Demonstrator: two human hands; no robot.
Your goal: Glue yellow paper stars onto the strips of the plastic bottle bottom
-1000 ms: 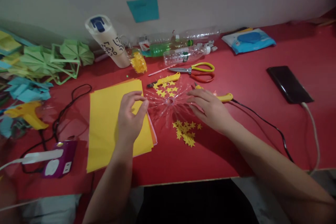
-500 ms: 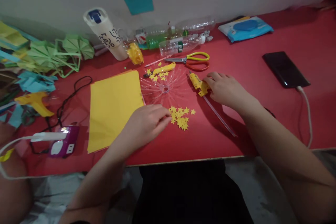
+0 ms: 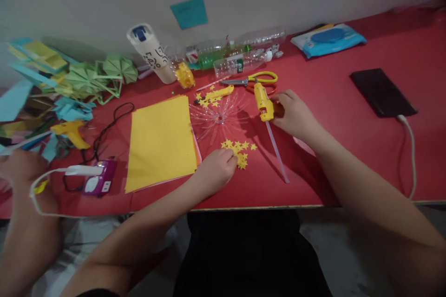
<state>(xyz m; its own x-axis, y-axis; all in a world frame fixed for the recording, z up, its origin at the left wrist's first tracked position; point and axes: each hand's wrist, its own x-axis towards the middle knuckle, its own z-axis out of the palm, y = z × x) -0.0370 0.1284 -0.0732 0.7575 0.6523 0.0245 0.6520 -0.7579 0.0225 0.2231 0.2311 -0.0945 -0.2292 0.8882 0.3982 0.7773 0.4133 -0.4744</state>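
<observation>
White tumbler [image 3: 152, 53]: bold dark characters, not clearly legible. Clear bottle [image 3: 248, 63]: dark green label [image 3: 239, 66] with pale marks, too small to read.

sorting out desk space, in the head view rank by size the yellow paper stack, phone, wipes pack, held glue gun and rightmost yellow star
1. Yellow paper stack
2. Phone and wipes pack: too alike to rank, wipes pack farther back
3. Glue gun in the right hand
4. Rightmost yellow star
</observation>
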